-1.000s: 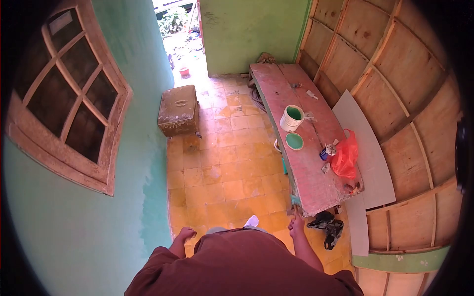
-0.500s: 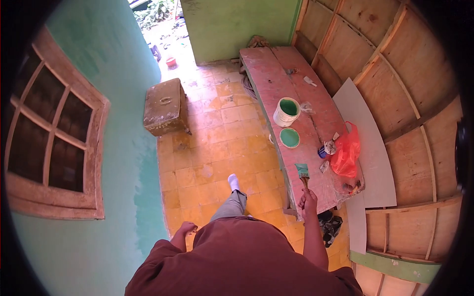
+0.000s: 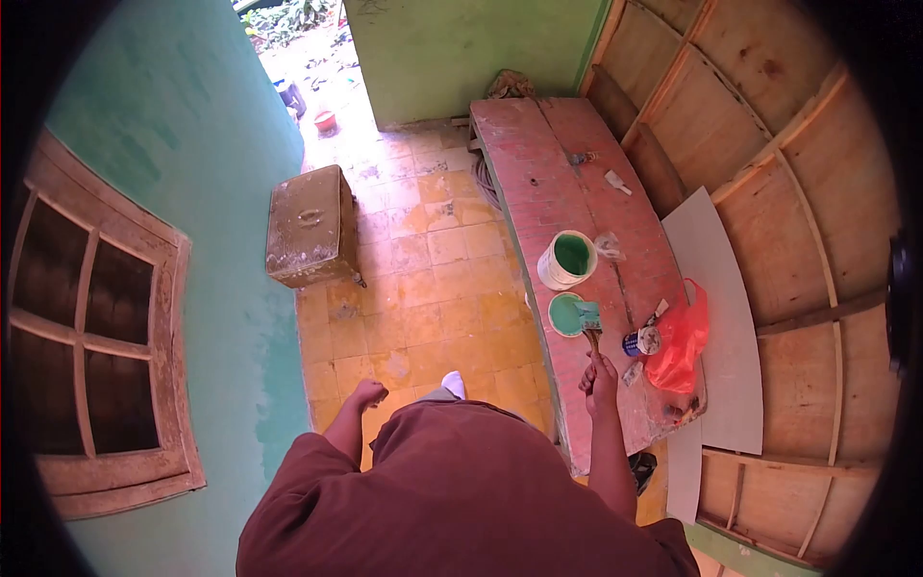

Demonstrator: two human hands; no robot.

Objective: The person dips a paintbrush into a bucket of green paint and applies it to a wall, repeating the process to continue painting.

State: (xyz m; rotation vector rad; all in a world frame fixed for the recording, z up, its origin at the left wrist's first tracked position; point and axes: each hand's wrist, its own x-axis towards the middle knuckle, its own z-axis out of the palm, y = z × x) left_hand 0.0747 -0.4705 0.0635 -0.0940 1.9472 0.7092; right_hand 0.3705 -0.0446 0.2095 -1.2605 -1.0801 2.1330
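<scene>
My right hand is wrapped round the handle of a paintbrush, whose bristles are coated with green paint. The brush head overlaps the right edge of a round lid covered in green paint; whether they touch cannot be told. Just beyond the lid, a white bucket with green paint inside stands on the red wooden table. A small blue tin sits to the right of the brush. My left hand hangs over the tiled floor with its fingers curled in, and no object shows in it.
A red plastic bag lies at the table's right edge. A brown box-like stool stands on the floor near the left wall. The window frame is at far left, the doorway beyond the stool. A pale board leans at right.
The view has moved closer to the table. My right hand has carried the brush forward, from short of the lid to over its edge. My left hand has risen slightly in view.
</scene>
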